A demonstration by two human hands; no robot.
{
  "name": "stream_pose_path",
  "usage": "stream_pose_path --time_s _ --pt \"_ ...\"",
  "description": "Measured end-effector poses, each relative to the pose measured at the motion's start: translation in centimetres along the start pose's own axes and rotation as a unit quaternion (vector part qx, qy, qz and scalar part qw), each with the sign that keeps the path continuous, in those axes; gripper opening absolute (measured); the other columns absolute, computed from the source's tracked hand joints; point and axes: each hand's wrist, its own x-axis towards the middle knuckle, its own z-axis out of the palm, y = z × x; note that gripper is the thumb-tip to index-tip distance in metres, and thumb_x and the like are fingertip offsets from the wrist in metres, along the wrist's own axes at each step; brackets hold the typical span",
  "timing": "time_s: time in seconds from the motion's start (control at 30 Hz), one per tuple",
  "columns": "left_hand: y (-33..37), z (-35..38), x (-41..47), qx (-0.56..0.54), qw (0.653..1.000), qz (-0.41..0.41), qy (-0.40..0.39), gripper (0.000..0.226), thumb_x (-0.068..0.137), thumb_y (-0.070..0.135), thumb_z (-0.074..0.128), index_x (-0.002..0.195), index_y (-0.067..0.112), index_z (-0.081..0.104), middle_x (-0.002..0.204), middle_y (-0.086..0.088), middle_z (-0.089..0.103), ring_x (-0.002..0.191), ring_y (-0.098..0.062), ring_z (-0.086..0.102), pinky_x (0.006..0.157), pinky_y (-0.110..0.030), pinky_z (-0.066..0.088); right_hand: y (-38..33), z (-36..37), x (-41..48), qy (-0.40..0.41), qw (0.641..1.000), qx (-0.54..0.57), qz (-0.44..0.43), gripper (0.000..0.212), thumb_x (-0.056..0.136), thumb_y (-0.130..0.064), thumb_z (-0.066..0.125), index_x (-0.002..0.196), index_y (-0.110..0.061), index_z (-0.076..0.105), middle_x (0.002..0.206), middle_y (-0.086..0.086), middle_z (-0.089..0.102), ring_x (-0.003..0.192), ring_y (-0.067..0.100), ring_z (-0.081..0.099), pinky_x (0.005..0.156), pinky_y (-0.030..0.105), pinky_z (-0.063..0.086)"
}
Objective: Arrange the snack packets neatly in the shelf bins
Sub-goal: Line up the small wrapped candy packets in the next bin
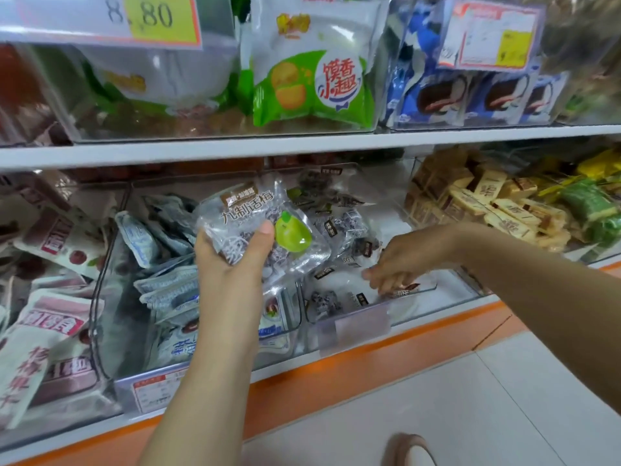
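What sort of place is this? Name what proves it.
Probably a shop's snack aisle: clear shelf bins full of packets, price tags on the bins, a preserved-plum packet in the left hand.

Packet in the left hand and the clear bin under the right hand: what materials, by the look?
Packet: thin clear plastic film, glossy; the dark pieces inside show through and its creases catch glare. Bin: rigid transparent plastic, perhaps acrylic; packets show through its walls, edges glint.

PLACE: a shop's snack aisle | SIGNS: a price tag (153, 16) reading 8.80 is hanging before clear bins (201, 124) | sealed snack packets (312, 68) are filling the bins row upon row | a white shelf board (302, 146) is carrying them
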Motion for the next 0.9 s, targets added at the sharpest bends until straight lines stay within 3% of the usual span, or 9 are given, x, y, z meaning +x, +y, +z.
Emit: stream_pose_path --time_s 0.1,0.23,0.33,0.4,0.47,0.53,0.63,0.77,0.9 --pt "0.0 0.1 0.4 -0.003 1.0 0.002 0.01 0.097 0.075 0.052 0.07 0.149 0.042 0.008 0.155 0.016 0.02 0.135 -0.009 0.032 0.108 -0.043 0.033 0.3 0.1 1.9 0.045 0.985 0.167 -0.007 0.059 0.093 -0.052 0.042 0.123 -0.004 0.057 0.111 0.01 0.067 0.094 0.021 0.064 0.086 0.03 0.053" --pt "0.0 0.4 0.6 -0.002 1.0 0.008 0.008 0.094 0.078 0.049 0.069 0.149 0.041 0.008 0.14 0.018 0.033 0.107 0.005 0.048 0.099 -0.035 0.035 -0.1 1.4 4.9 0.023 0.999 0.004 0.047 0.049 0.094 -0.044 0.049 0.133 -0.015 0.049 0.139 0.011 0.046 0.116 0.027 0.055 0.098 0.041 0.048" --pt "-0.1 0.4 0.9 0.001 1.0 -0.003 0.012 0.096 0.076 0.051 0.069 0.149 0.041 0.007 0.155 0.014 0.021 0.132 -0.006 0.037 0.103 -0.037 0.031 -0.3 2.2 5.9 0.005 0.998 -0.048 0.042 0.05 0.09 -0.046 0.052 0.126 -0.011 0.056 0.138 0.018 0.048 0.123 0.038 0.048 0.103 0.052 0.039" --pt "-0.1 0.4 0.9 -0.001 1.0 -0.002 0.011 0.097 0.077 0.051 0.069 0.15 0.04 0.007 0.156 0.013 0.019 0.13 -0.006 0.034 0.102 -0.035 0.03 -0.2 2.4 5.8 0.02 1.0 -0.014 0.015 0.044 0.089 -0.042 0.057 0.12 -0.012 0.062 0.131 0.017 0.055 0.119 0.037 0.052 0.104 0.051 0.039" --pt "0.0 0.6 0.9 0.0 1.0 0.001 0.009 0.096 0.077 0.05 0.069 0.15 0.04 0.007 0.156 0.014 0.02 0.121 -0.003 0.035 0.102 -0.034 0.029 0.3 2.5 5.9 0.044 0.999 0.003 -0.008 0.029 0.089 -0.033 0.061 0.114 -0.019 0.067 0.124 0.012 0.062 0.115 0.032 0.057 0.104 0.047 0.041" --pt "0.0 0.7 0.9 0.002 1.0 0.002 0.01 0.096 0.077 0.05 0.069 0.15 0.041 0.006 0.155 0.015 0.019 0.13 -0.006 0.033 0.109 -0.038 0.029 0.7 2.6 6.1 0.059 0.998 0.003 -0.016 0.02 0.087 -0.026 0.064 0.106 -0.028 0.07 0.12 0.015 0.063 0.111 0.033 0.058 0.103 0.046 0.042" --pt "0.0 0.7 0.8 0.003 1.0 -0.002 0.012 0.099 0.075 0.052 0.069 0.15 0.04 0.005 0.156 0.017 0.017 0.139 -0.01 0.027 0.113 -0.045 0.028 0.7 2.6 6.1 0.059 0.998 0.013 -0.019 0.017 0.082 -0.023 0.067 0.092 -0.037 0.07 0.12 0.016 0.063 0.107 0.037 0.058 0.087 0.038 0.045" --pt "0.2 0.7 0.6 -0.003 1.0 -0.001 0.013 0.102 0.072 0.052 0.07 0.15 0.04 0.006 0.148 0.021 0.023 0.138 -0.007 0.028 0.113 -0.047 0.028 -0.4 2.7 5.7 0.087 0.995 -0.01 -0.052 0.022 0.084 -0.019 0.069 0.105 -0.024 0.071 0.103 -0.009 0.063 0.095 0.007 0.058 0.086 0.021 0.046" --pt "0.4 0.7 0.5 -0.003 1.0 -0.001 0.001 0.102 0.067 0.054 0.069 0.148 0.044 0.009 0.133 0.027 0.03 0.128 -0.002 0.033 0.113 -0.047 0.028 -0.6 3.0 5.5 0.138 0.986 0.032 -0.083 0.023 0.081 -0.01 0.07 0.102 -0.019 0.073 0.075 -0.018 0.062 0.065 -0.005 0.055 0.056 0.008 0.04"
